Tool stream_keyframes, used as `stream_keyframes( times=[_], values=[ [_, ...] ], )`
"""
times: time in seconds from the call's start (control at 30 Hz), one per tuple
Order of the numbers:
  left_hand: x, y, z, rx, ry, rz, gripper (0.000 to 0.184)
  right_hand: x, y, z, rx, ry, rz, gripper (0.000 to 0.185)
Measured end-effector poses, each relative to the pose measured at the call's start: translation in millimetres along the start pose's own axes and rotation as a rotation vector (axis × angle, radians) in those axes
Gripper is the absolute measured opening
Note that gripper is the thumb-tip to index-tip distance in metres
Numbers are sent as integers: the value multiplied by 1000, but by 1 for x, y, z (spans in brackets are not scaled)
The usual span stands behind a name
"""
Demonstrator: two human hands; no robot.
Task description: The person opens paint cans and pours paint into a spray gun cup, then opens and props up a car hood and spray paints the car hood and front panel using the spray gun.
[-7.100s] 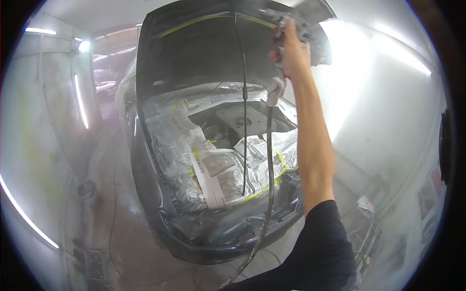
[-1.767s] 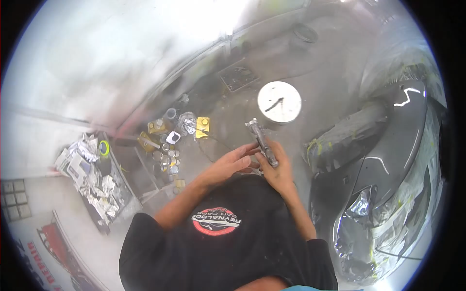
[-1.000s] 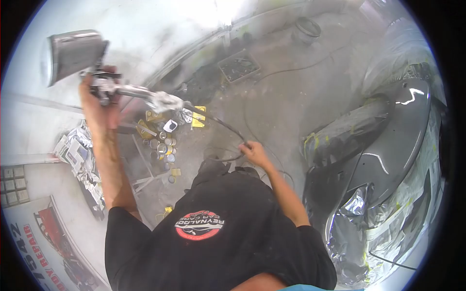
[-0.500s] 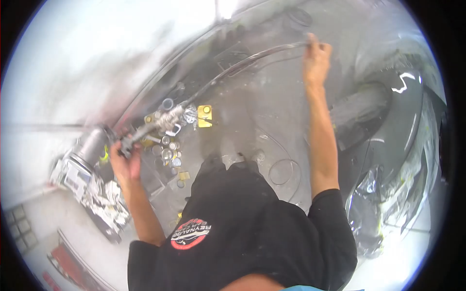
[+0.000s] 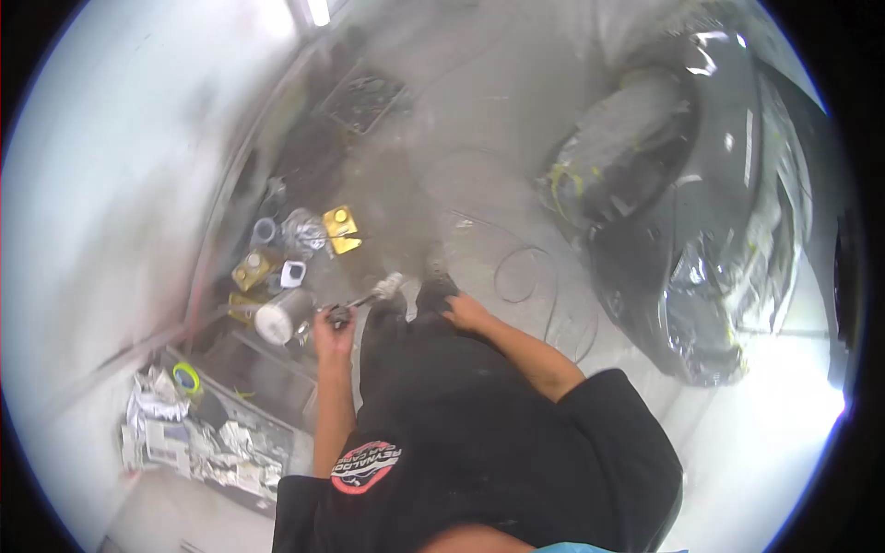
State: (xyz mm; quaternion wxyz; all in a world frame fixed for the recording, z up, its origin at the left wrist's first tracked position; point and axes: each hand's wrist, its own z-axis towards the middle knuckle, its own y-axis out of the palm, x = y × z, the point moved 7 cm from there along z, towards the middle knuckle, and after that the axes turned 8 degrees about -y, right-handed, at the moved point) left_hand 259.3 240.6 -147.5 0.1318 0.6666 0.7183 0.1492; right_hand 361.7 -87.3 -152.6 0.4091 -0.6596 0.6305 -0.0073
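Note:
My left hand [image 5: 334,343] is closed around the handle of a spray gun [image 5: 340,316], left of my legs. A pale, stained paint cup [image 5: 284,316] is attached to the gun and lies tilted to the left. From the gun's other side a short hose end runs to a whitish wrapped joint [image 5: 388,287] in front of my thigh. My right hand [image 5: 468,314] is down at my right thigh with its fingers curled against the dark trousers. What it grips, if anything, is hidden.
Yellow cans [image 5: 341,229], crumpled foil [image 5: 304,230] and tubs stand on the floor at left. Masking paper and a green tape roll [image 5: 186,379] lie on a stand. A dark car body [image 5: 719,184] with plastic sheeting is at right. A thin hose [image 5: 525,274] loops on the floor.
My right hand has come down from holding the hose stretched out at upper right to my thigh. The spray gun has moved right and its cup has swung. My view has turned.

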Motion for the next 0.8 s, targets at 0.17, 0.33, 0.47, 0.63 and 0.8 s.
stream_keyframes(
  times=[0.17, 0.33, 0.47, 0.63, 0.8],
  values=[
    [-49, 6, 1, 208, 129, 288, 18, 38, -12, -36, 36, 149, 76, 45],
    [-94, -28, 77, 440, 83, -129, 25, 44, -8, -40, 86, 5, 38, 39],
    [-114, -74, 177, 524, 17, -504, 31, 50, 8, -43, -111, -4, -134, 39],
    [-107, -107, 285, 527, -75, -585, 44, 68, 18, -44, -100, 33, -165, 45],
    [-73, -156, 397, 518, -38, -697, 47, 89, 39, -38, -143, 123, -163, 65]
  ],
)
